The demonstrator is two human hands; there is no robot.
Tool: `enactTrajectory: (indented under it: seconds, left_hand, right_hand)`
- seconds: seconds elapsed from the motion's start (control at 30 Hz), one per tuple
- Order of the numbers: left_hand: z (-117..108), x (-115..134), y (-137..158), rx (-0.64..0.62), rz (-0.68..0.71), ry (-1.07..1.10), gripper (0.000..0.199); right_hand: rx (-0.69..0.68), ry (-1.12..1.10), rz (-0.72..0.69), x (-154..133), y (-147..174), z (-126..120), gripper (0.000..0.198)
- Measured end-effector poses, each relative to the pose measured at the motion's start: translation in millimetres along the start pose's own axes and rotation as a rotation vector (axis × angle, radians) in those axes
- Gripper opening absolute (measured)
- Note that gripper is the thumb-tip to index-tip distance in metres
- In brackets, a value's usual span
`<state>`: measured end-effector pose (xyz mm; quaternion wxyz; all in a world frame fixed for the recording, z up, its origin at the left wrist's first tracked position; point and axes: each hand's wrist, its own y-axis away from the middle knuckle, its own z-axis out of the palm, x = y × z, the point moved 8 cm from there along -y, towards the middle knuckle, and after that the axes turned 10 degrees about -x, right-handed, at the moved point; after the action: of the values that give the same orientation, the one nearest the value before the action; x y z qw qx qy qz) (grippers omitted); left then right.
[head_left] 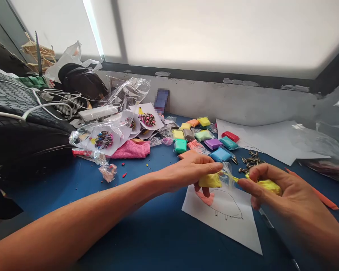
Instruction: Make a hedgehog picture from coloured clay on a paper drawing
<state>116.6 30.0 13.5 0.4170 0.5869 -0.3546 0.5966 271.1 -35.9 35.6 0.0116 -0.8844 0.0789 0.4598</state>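
My left hand (190, 167) grips a lump of yellow modelling clay (210, 181) with a clear plastic wrapper (228, 174) beside it. In my right hand (282, 197), closed fingers pinch another piece of yellow clay (269, 186). A thin yellow strand (235, 179) stretches across the gap between the two hands. Beneath them lies a white sheet (237, 231) with a drawn rounded animal outline on short legs. Pink clay (205, 198) fills its upper left part. Striped sunflower seeds (251, 161) sit in a small heap just beyond my right hand.
Several wrapped clay packs, including a blue one (220, 154), lie behind my hands. White paper (265, 137) is at the back right, an orange strip (319, 192) at the right. Leftward are a pink cloth (131, 149), bagged seed-covered figures (104, 139) and a black bag (25, 131).
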Motion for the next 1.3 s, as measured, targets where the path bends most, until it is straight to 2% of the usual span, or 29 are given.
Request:
enactTrajectory:
  seconds: [0.13,0.23,0.3,0.4,0.47,0.6,0.73,0.83,0.9,1.0,1.07,1.17,1.23,1.3]
  left_hand:
    - [2.4,1.5,2.2,-0.020,-0.039,-0.029,0.044]
    - [7.4,0.5,2.1,-0.086,-0.063,-0.074,0.038]
    - [4.9,-0.5,1.5,-0.071,-0.062,-0.146,0.038]
    - [-10.1,1.8,1.4,0.058,-0.032,-0.266,0.040]
    - [-21.1,7.3,1.4,0.130,-0.002,-0.316,0.034]
    - [-48.6,24.9,-2.9,0.305,0.006,-0.458,0.030]
    - [-68.8,36.4,-24.7,0.422,-0.010,-0.645,0.019]
    - [-75.1,35.2,-45.6,0.471,-0.023,-0.746,0.028]
    - [-71.3,36.6,-53.2,0.487,0.010,-0.784,0.030]
    - [-51.1,45.9,-47.9,0.473,0.134,-0.789,0.028]
    - [-29.9,47.8,-39.4,0.369,0.186,-0.754,0.027]
    - [2.9,40.6,-27.5,0.148,0.208,-0.686,0.038]
    - [17.7,35.0,-21.8,0.051,0.238,-0.602,0.057]
    - [23.9,33.2,-18.5,0.053,0.268,-0.602,0.054]
  right_hand:
    - [0.023,0.108,-0.052,-7.1,4.1,6.8,0.036]
    - [0.148,0.160,-0.055,-13.7,10.4,-1.3,0.035]
    - [0.230,0.168,-0.038,-16.3,13.3,-10.8,0.032]
    - [0.302,0.148,-0.048,-18.8,12.4,-23.8,0.033]
    - [0.309,0.127,-0.066,-18.8,9.7,-27.6,0.039]
    - [0.247,0.082,-0.074,-16.1,6.9,-23.2,0.047]
    - [0.205,0.027,-0.066,-15.7,8.6,-20.7,0.049]
    - [0.148,-0.017,-0.032,-14.3,5.8,-19.6,0.051]
    - [0.096,-0.049,-0.003,-12.0,2.2,-17.8,0.052]
    - [0.029,-0.120,0.020,-8.5,-2.8,-14.6,0.054]
    - [-0.006,-0.177,0.021,-6.8,-4.7,-11.9,0.054]
    - [-0.073,-0.254,0.016,-5.5,-5.4,-4.1,0.052]
    - [-0.130,-0.290,0.012,-5.2,-4.9,3.7,0.049]
    - [-0.184,-0.311,0.010,-4.7,-4.2,11.6,0.047]
